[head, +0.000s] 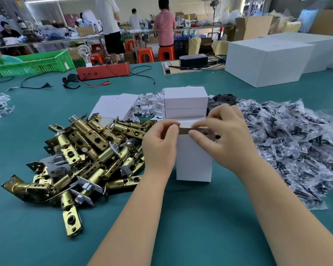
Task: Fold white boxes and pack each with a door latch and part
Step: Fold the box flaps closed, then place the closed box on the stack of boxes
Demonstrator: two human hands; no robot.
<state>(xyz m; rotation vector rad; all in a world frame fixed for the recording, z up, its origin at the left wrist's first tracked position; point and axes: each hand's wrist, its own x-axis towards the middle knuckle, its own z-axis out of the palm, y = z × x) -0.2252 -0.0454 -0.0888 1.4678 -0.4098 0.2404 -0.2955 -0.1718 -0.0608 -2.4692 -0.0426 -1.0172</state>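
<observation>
A small white box (193, 160) stands upright on the green table, its top open. My left hand (159, 144) grips its upper left edge. My right hand (222, 134) pinches a metal latch plate (185, 130) lying across the box's opening. A heap of brass door latches (88, 150) lies to the left. Bagged black parts (288, 139) are piled to the right. Two closed white boxes (186, 102) are stacked just behind the open one, with flat box blanks (113, 106) further left.
Big white cartons (263, 62) stand at the back right. A red test unit (104, 71) with cables and a green crate (33, 64) sit at the far left. People work at benches beyond the table.
</observation>
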